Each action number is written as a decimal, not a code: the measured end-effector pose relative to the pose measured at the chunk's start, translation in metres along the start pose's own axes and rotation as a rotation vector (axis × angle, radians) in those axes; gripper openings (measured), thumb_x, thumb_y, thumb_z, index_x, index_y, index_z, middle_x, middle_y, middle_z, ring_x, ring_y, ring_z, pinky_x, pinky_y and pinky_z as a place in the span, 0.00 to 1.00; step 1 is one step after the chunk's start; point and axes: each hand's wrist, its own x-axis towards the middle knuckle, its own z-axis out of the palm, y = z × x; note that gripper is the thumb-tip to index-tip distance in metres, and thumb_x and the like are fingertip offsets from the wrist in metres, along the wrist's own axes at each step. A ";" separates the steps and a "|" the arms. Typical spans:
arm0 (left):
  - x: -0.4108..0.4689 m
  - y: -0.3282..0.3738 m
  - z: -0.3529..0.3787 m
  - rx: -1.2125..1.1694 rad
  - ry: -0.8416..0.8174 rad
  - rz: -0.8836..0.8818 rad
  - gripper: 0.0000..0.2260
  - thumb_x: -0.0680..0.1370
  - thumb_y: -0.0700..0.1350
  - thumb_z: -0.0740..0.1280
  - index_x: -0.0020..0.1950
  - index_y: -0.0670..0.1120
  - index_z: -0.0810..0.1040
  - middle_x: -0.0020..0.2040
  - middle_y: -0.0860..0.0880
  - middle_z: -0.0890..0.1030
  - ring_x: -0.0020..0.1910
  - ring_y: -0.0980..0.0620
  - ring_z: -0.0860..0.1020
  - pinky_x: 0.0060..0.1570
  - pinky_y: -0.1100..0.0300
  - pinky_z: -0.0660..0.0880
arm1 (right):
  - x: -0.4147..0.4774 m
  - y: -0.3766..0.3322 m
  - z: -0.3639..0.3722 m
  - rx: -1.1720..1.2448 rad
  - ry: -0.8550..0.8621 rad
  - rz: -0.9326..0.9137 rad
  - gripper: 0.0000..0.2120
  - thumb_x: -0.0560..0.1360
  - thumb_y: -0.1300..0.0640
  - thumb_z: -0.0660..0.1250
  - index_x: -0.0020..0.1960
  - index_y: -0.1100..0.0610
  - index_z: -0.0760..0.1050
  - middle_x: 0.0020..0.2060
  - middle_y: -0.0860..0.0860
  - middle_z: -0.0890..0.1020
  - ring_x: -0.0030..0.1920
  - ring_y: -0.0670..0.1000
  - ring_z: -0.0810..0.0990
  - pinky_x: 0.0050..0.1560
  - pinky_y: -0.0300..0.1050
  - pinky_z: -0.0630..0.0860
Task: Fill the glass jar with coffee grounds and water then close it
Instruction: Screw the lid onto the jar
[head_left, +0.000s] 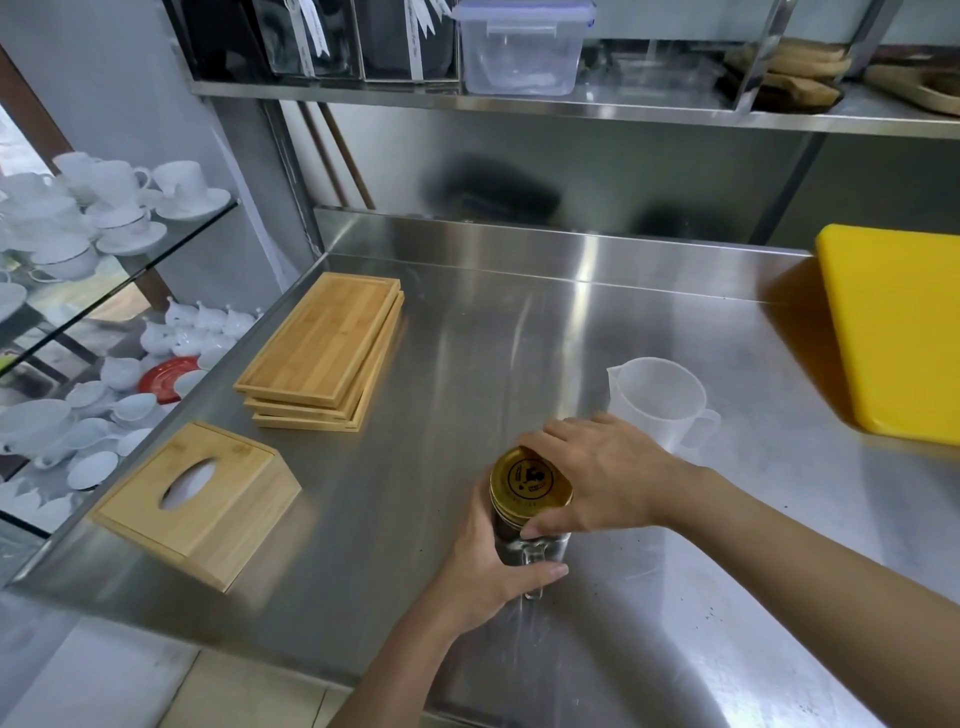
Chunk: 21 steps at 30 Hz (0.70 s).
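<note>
A glass jar (535, 545) with a side handle stands on the steel counter (467, 364), dark contents showing through its wall. A gold lid (527, 480) with a black printed emblem sits on its mouth. My left hand (488, 571) wraps around the jar's body from the left, thumb across the front near the handle. My right hand (602, 475) grips the lid's rim from the right, fingers curled over its far and near edges. An empty translucent plastic measuring jug (657, 397) stands just behind my right hand.
A stack of bamboo trays (324, 345) and a wooden tissue box (200, 499) lie to the left. A yellow cutting board (896, 332) leans at the right. White cups fill glass shelves (104, 218) on the left; a steel shelf (571, 104) hangs above.
</note>
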 end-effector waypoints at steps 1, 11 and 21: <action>0.001 0.000 0.000 0.003 0.001 0.001 0.42 0.62 0.48 0.78 0.69 0.56 0.57 0.63 0.56 0.71 0.60 0.67 0.72 0.53 0.73 0.71 | 0.000 -0.001 0.000 -0.019 -0.005 0.018 0.40 0.64 0.25 0.58 0.66 0.52 0.65 0.56 0.49 0.75 0.55 0.53 0.75 0.55 0.47 0.69; 0.002 0.000 -0.002 0.027 -0.005 0.009 0.43 0.61 0.48 0.79 0.68 0.58 0.57 0.63 0.57 0.71 0.60 0.66 0.72 0.55 0.70 0.72 | 0.008 -0.007 -0.015 0.109 -0.122 -0.004 0.32 0.66 0.37 0.69 0.62 0.55 0.66 0.54 0.50 0.73 0.47 0.52 0.74 0.43 0.43 0.74; 0.001 0.002 -0.002 0.033 -0.017 0.005 0.41 0.63 0.48 0.78 0.62 0.68 0.54 0.64 0.60 0.67 0.62 0.62 0.70 0.48 0.77 0.71 | 0.013 0.000 -0.026 0.087 -0.237 -0.150 0.36 0.67 0.46 0.73 0.69 0.51 0.61 0.59 0.50 0.69 0.56 0.52 0.71 0.51 0.45 0.77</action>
